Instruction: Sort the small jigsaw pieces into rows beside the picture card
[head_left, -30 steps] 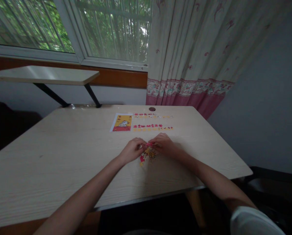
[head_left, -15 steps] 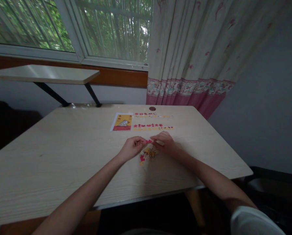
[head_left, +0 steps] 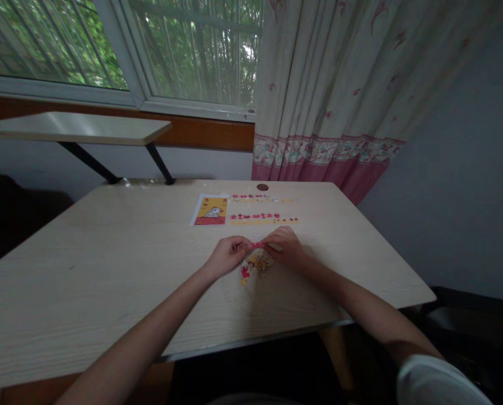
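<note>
Between my two hands are red jigsaw puzzle pieces (head_left: 256, 244), held just above the tabletop; whether they are joined I cannot tell. My left hand (head_left: 229, 253) pinches their left end with thumb and forefinger. At the right end, the fingers of my right hand (head_left: 286, 246) close on them. Right below lies a small heap of loose puzzle pieces (head_left: 259, 262), mostly yellow and pale, with a red piece (head_left: 245, 272) at its left edge. Beyond my hands, red pieces (head_left: 255, 216) and yellow pieces (head_left: 251, 223) lie in rows.
A picture card (head_left: 211, 211) showing a white animal on yellow and red lies left of the rows. Farther back are more rows of pieces (head_left: 251, 196) and a round hole (head_left: 262, 187) in the table (head_left: 129, 270). A raised shelf (head_left: 78, 127) stands at the back left.
Both hands stay almost in place, still holding the red pieces, which have shifted very slightly. The heap, rows and card look the same.
</note>
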A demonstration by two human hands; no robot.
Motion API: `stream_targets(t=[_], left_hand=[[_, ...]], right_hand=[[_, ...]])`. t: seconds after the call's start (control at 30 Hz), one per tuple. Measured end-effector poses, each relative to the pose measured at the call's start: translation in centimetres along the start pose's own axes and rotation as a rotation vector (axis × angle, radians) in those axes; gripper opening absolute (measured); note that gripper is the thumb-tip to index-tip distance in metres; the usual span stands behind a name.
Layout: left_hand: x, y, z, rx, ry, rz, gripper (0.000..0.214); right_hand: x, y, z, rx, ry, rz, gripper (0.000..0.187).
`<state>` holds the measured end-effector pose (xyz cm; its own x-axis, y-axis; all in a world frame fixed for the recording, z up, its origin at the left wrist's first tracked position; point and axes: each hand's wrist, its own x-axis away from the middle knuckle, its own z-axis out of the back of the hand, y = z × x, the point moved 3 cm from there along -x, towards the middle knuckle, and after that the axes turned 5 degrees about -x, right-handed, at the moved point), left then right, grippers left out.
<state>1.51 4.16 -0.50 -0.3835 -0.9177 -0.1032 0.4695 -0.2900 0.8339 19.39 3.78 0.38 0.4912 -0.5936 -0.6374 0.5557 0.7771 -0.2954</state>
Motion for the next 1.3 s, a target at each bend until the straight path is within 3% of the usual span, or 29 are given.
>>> stream_targets(t=[0.3,0.63,0.77,0.9,1.0,1.13,1.3], left_hand=[[0.0,0.1,0.3,-0.224,-0.014,-0.143,0.026],[0.0,0.0,0.2,-0.343,-0.032,-0.221,0.02],[0.0,0.0,0.2,-0.38,-0.033,-0.241,0.018],[0.0,0.0,0.2,-0.421,-0.038,-0.259,0.017],[0.0,0.1,0.3,-0.435,-0.03,-0.254,0.016],[0.1,0.2,0.5,-0.433,-0.035,-0.252,0.017],[0.2,0.4,0.5,-0.433,-0.042,-0.254,0.018]], right_hand=[[-0.3,1.1,1.4,-0.004,0.222,-0.047,0.015],[-0.5,2.6,1.5,-0.028,0.257,-0.115,0.01],[-2.3,6.6,2.0,0.007,0.147,-0.216,0.013],[-5.3,12.7,2.6,0.056,0.109,-0.456,0.014],[-6.8,16.6,2.1,0.114,0.007,-0.665,0.016],[-7.4,19.4,0.9,0.138,-0.045,-0.746,0.02],[-6.9,21.0,-0.3,0.176,-0.115,-0.807,0.017]])
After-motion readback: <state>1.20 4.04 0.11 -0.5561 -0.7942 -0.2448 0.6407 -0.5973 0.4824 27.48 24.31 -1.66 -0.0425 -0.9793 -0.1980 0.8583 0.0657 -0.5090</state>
